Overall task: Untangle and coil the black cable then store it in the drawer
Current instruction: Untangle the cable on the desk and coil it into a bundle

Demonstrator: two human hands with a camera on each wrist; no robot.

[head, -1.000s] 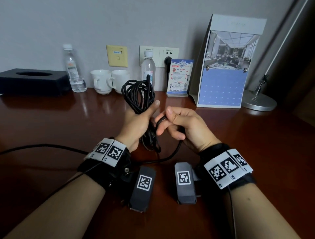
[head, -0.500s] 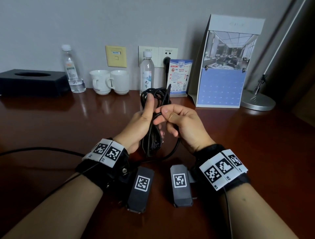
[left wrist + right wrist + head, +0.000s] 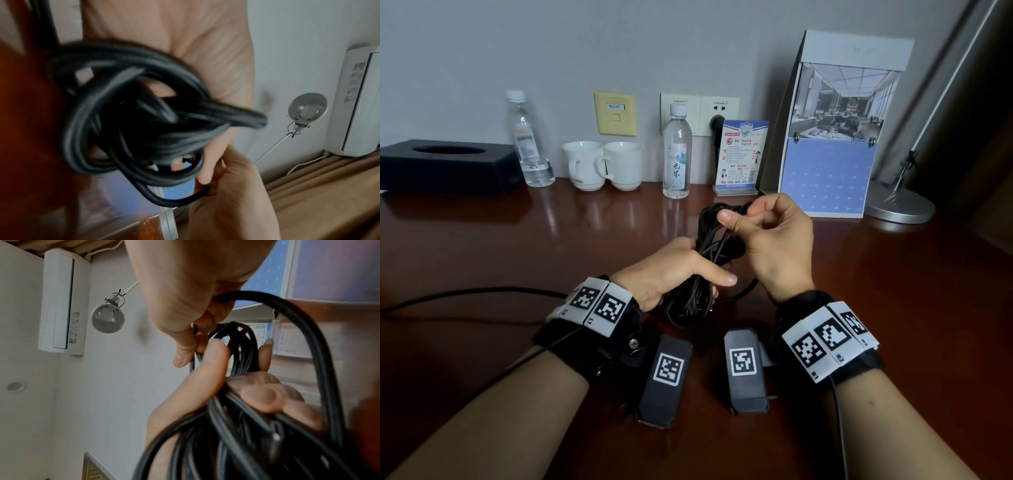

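The black cable [image 3: 690, 301] is gathered into a bundle of loops held above the wooden desk [image 3: 500, 246]. My left hand [image 3: 674, 270] grips the bundle around its middle, thumb laid across the strands. My right hand [image 3: 767, 240] is above and to the right, pinching a loose strand at the top of the bundle between thumb and curled fingers. In the left wrist view the cable [image 3: 131, 123] is blurred in front of the palm. In the right wrist view a strand of the cable [image 3: 287, 321] arcs from my right hand [image 3: 185, 331] over the left hand [image 3: 205, 386]. No drawer is in view.
Along the wall stand a black tissue box [image 3: 448, 166], two water bottles [image 3: 676, 154], two white cups [image 3: 602, 164], a small sign [image 3: 741, 157], a standing calendar [image 3: 835, 137] and a lamp base [image 3: 897, 204]. A thin wire [image 3: 465, 294] trails left across the desk.
The bundle has tipped down lower over the desk. My right hand rose from beside the bundle to its top, carrying the loose strand up and over it.
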